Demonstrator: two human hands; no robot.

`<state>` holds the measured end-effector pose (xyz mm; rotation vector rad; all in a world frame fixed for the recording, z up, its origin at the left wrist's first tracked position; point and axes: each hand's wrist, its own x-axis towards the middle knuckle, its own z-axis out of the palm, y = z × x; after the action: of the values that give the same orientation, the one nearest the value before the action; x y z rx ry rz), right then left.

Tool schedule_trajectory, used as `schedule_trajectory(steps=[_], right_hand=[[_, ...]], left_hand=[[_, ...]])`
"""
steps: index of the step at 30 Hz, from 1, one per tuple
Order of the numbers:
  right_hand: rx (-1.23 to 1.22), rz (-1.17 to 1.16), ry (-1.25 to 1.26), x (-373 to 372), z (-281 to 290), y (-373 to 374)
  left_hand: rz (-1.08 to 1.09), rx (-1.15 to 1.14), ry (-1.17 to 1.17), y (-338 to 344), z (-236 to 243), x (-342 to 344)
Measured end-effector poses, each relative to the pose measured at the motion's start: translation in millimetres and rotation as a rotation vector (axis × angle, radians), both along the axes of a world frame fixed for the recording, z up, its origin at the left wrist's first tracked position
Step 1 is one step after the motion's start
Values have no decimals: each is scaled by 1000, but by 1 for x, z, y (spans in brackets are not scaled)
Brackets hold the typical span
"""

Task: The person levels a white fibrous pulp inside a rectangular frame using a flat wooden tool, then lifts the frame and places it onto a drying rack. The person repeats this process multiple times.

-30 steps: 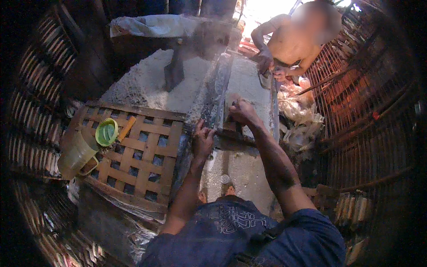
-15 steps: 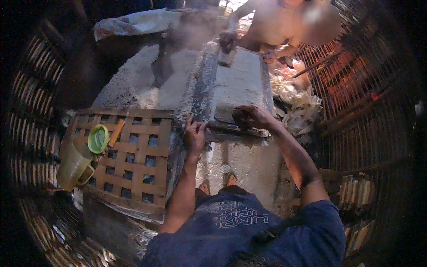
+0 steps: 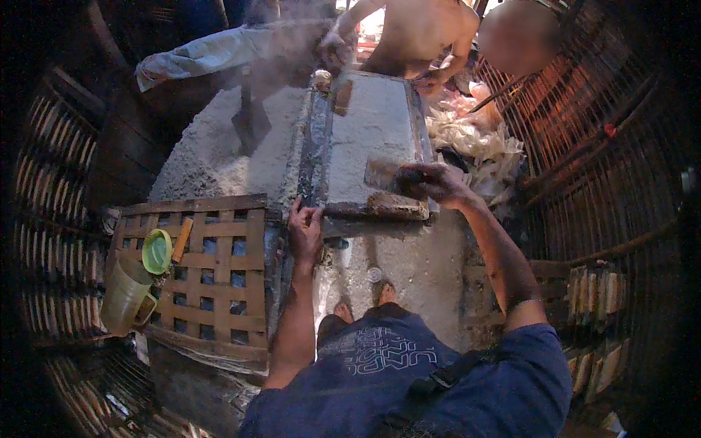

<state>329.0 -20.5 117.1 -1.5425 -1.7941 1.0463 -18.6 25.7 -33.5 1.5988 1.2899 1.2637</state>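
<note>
A long shallow tray [image 3: 376, 131], spread with a white powdery or grainy layer, lies in front of me. My left hand [image 3: 305, 232] holds its near left corner, fingers along the side and thumb at the near edge. Wrapped round a flat, dark-edged scraper [image 3: 381, 174], my right hand [image 3: 437, 184] is over the tray's near right part. The scraper lies on or just above the white layer; I cannot tell which. A brown patch [image 3: 398, 202] shows along the near edge beside it.
Another person [image 3: 416, 36] leans over the far end, near a small brown block [image 3: 342, 96]. White material [image 3: 201, 150] with a dark blade [image 3: 250, 120] in it lies left. A slatted lattice [image 3: 219, 292] bears a jug [image 3: 128, 296] and a green lid [image 3: 157, 251]. Pale sacks [image 3: 482, 139] lie right.
My right hand has moved the scraper rightward across the tray. My left hand stays at the corner. The other person has leaned left, and the whole view has shifted slightly.
</note>
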Motion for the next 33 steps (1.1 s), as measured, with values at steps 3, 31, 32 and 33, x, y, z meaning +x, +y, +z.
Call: schedule_trajectory(steps=[3,31,32,33], right_hand=[[272,178,-336,-8,-3,-7],[47,-643,148,-40,-1,41],[343,-652,-140,-17,-41,39],[314,-605,-51,-30,-40,38]], left_hand=[[1,13,9,-10,32,12],[39,-19,192,-19,53,16],[22,20,213,-17,51,24],[67,132,280,-13,35,16]])
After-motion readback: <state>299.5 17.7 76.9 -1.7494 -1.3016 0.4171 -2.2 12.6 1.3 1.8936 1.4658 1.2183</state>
